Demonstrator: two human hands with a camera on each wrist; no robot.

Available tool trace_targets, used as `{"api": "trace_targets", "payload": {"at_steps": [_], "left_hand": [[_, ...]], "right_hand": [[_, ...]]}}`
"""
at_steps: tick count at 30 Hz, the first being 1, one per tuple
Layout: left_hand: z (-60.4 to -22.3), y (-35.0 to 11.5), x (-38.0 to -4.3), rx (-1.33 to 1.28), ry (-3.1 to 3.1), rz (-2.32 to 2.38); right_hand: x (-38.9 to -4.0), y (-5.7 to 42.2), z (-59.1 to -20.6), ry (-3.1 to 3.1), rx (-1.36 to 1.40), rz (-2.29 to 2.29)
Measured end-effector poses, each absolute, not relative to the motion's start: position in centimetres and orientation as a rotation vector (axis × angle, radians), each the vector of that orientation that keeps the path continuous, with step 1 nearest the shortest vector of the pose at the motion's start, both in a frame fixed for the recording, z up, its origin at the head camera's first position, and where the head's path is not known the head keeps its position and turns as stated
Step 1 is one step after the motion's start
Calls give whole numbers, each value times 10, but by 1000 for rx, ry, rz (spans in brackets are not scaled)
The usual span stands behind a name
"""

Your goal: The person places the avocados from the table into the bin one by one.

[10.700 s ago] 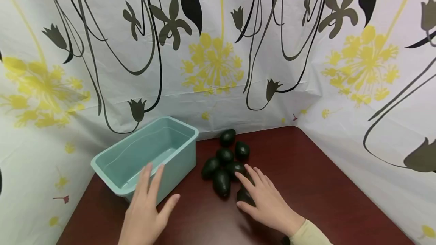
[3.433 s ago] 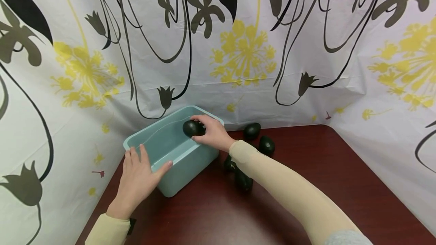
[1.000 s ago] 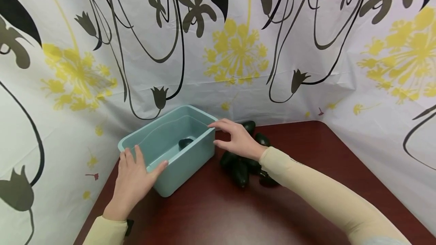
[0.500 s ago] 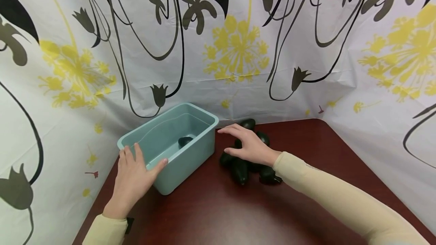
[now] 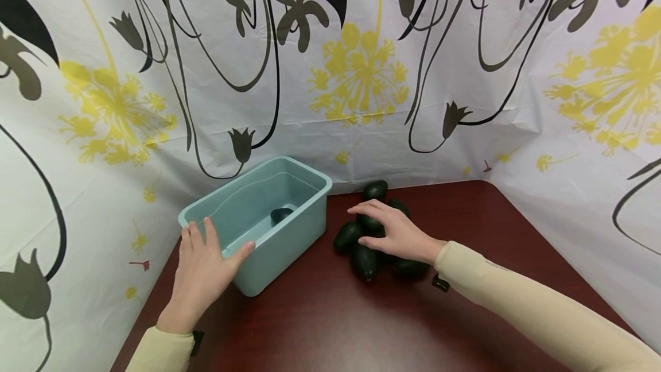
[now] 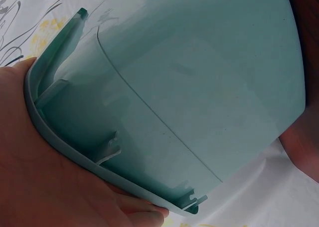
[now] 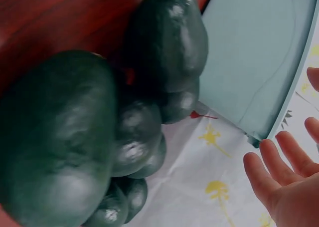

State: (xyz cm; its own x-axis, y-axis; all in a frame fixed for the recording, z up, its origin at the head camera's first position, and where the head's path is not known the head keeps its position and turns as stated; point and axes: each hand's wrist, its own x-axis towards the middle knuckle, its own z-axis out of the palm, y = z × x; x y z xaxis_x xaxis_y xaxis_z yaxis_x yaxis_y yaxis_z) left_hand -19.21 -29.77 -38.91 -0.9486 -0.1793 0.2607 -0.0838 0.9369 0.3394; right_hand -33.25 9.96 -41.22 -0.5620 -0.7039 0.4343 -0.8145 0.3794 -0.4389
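Note:
A pale teal plastic bin (image 5: 289, 251) stands at the left of the table. My left hand (image 5: 198, 280) rests on its near corner with straight, spread fingers; in the left wrist view the palm lies against the rim (image 6: 65, 147). One dark green avocado (image 5: 280, 214) lies on the bin's floor. To the right of the bin, my right hand (image 5: 400, 234) hovers over a cluster of several avocados (image 5: 364, 263), thumb and fingers apart and holding nothing. The hand partly hides some of them. Large in the right wrist view is a near avocado (image 7: 60, 142).
The dark red-brown table (image 5: 310, 326) runs up to a white hanging sheet (image 5: 439, 171) printed with flowers, which encloses it at the back and sides. One avocado (image 5: 375, 189) sits at the back of the cluster, near the sheet.
My right hand put an avocado into the bin, let go, then moved right from the rim to the cluster. My left hand came onto the bin's corner earlier and has stayed there.

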Motion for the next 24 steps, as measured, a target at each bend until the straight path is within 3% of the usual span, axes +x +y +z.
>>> {"api": "trace_targets", "payload": {"at_steps": [24], "left_hand": [[-390, -298, -192, 190, -2779, -480]], "right_hand": [[-321, 146, -442, -2549, 1297, 874]]}}
